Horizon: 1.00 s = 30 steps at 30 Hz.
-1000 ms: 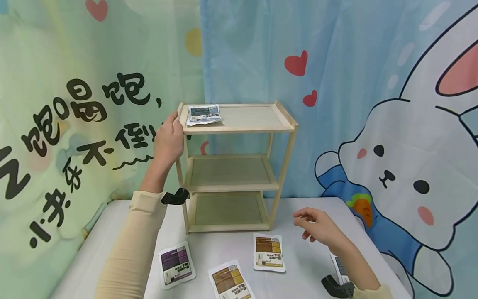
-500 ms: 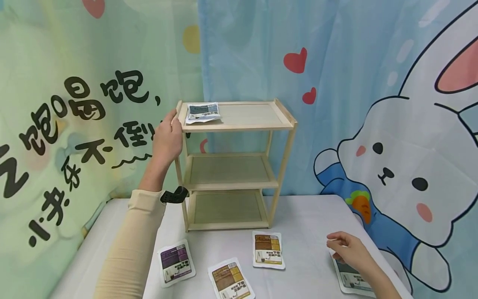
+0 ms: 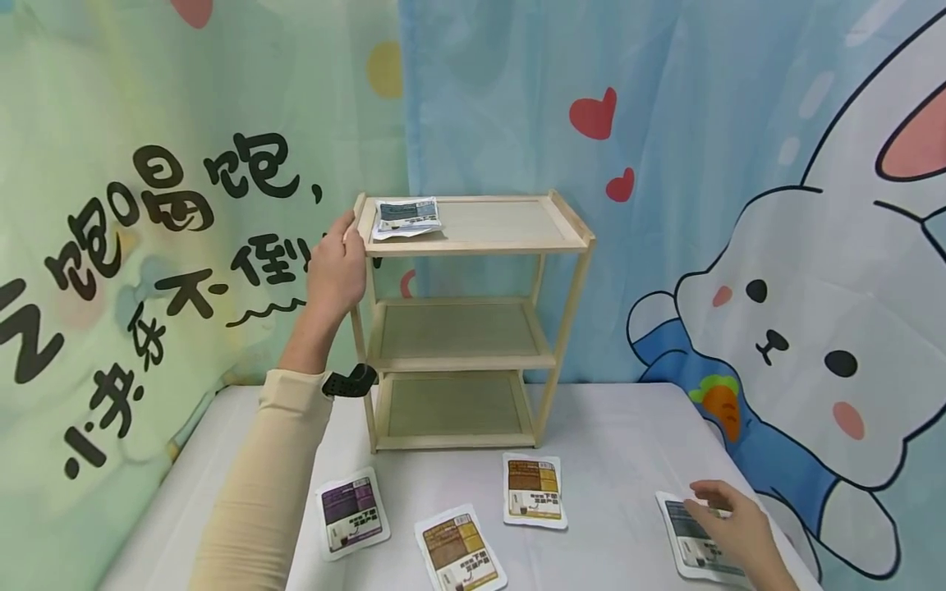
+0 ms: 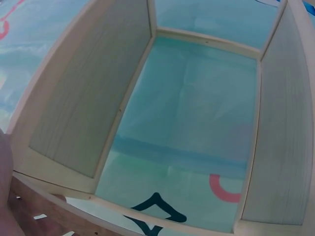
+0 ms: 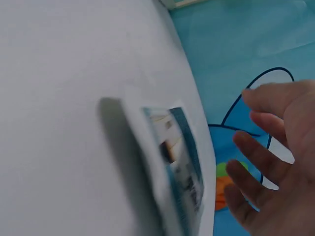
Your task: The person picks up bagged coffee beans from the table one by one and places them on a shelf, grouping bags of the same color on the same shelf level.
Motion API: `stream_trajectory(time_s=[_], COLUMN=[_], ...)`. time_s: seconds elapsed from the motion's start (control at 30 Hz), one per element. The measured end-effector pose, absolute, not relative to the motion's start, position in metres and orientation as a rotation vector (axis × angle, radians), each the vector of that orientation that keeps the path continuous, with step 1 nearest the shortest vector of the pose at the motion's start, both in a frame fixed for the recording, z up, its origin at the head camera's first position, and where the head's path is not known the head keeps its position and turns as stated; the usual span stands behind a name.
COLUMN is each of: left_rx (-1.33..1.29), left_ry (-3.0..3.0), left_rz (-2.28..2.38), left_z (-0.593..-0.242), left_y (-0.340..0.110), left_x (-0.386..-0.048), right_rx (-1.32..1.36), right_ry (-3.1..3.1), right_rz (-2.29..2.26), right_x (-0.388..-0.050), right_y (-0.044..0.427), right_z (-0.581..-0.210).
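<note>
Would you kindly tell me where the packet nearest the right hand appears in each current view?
Head: the packet lies lower right, partly hidden by the right hand.
Left wrist: not in it.
Right wrist: lower middle, left of the right hand.
Shared landmark: the blue backdrop, in all three.

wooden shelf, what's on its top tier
On the top tier, one packet with a blue-grey label lies near the left end. The surface directly under the packet is covered, and the left hand hides part of the tier's left edge.
</note>
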<state>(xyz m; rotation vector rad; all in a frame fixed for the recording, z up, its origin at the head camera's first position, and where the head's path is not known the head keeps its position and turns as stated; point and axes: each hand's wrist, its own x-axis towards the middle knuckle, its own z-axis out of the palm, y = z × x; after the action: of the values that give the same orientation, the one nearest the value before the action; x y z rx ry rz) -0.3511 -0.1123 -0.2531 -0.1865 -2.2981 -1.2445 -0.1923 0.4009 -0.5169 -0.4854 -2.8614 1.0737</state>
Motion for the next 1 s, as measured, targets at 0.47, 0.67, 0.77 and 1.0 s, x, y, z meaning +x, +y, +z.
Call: stream_trajectory(time_s=[0.47,0.67,0.77,1.0], left_rx=[-0.179,-0.184,-0.192,-0.185], left_ry=[-2.283,-2.284,-2.264,-2.271], left_rz=[-1.255,-1.268,-1.261,-1.261], left_z=[-0.260,-0.260,-0.258,-0.255], left_y=[-0.111,-0.111,-0.111,-0.111], left_x=[-0.351,-0.351,-0.351,-0.350], right_rx=[-0.885,-1.079,-1.052,-0.920], right_ry=[-3.064,-3.022,-2.920,-2.722], right_rz=[0.635,0.719,0.844,1.309], right_x=[-0.181,-0.179,-0.178,-0.176], right_y=[0.400,0.399,0.397,0.382], right_z=[-0.548,-0.549,-0.548,-0.532])
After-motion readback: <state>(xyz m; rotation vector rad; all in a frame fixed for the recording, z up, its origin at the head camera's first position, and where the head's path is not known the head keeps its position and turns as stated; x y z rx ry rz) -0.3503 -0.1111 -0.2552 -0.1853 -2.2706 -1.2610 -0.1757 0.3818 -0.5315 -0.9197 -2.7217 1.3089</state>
